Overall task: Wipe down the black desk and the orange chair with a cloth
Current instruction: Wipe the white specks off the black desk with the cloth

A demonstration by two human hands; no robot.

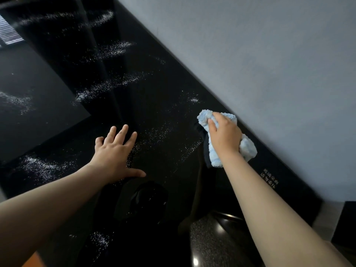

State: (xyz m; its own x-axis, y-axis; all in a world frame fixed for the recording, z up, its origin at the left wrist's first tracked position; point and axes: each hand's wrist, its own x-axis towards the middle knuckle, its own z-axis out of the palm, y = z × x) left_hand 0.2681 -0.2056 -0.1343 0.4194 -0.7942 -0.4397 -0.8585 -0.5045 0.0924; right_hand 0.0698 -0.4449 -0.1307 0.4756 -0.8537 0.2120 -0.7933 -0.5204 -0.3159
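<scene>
The glossy black desk (163,108) fills most of the view and runs along a plain grey-blue wall (269,64). On its shiny top lie many streaks and patches of fine white specks (107,87), spread from the far end to the near edge.

The left hand (113,153) lies flat on the desk top with palm down, fingers straight and spread, thumb pointing to the right. It holds nothing.

The right hand (224,135) is further to the right, near the back edge of the desk, close to the wall. Its fingers are curled around a fluffy light-blue cloth (247,148), which is bunched up in the grip. One end of the cloth sticks out beyond the fingertips and the other end comes out under the wrist. The cloth presses on the desk top. The two hands are well apart.

Just beside the right forearm, small pale lettering (269,178) is printed on the desk near the wall.

In the lower left corner a small orange surface (28,260) shows; I cannot tell if it is the chair.
</scene>
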